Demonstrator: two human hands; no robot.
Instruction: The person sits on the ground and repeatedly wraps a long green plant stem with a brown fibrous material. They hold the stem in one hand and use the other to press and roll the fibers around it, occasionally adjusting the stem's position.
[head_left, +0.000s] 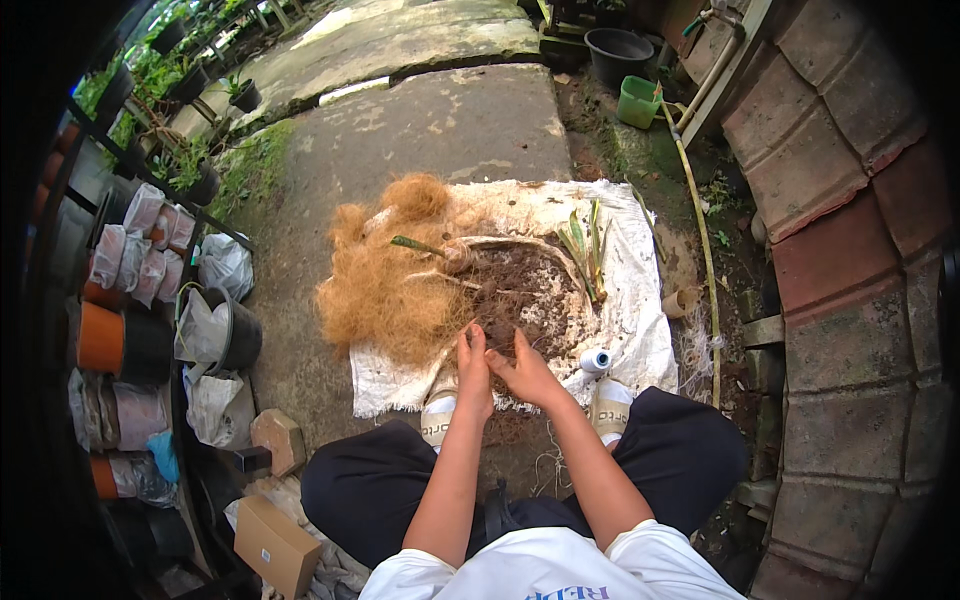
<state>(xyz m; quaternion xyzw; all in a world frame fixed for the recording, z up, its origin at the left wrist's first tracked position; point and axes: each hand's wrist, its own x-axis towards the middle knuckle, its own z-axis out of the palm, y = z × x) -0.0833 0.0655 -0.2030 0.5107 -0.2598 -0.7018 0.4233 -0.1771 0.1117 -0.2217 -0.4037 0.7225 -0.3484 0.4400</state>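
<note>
My left hand (474, 366) and my right hand (523, 369) face each other at the near edge of a dark soil heap (517, 277). Brown, fibrous material (510, 326) lies against the fingers; whether they grip a clump of it cannot be made out. Left of the hands spreads a loose pile of tan coconut fibre (397, 292). A fibre-wrapped root ball (457, 256) with a green leaf rests at the heap's far left edge. Two or so leafy cuttings (589, 255) lie on the right. A spool of pale thread (595, 360) sits by my right hand.
Everything lies on a white woven sack (637, 315) over a concrete path (450, 127). Pots and bagged goods fill a rack (127, 330) at left; a cardboard box (276, 544) is below. A hose (697, 217) and roof tiles (840, 322) line the right, near a green container (639, 101).
</note>
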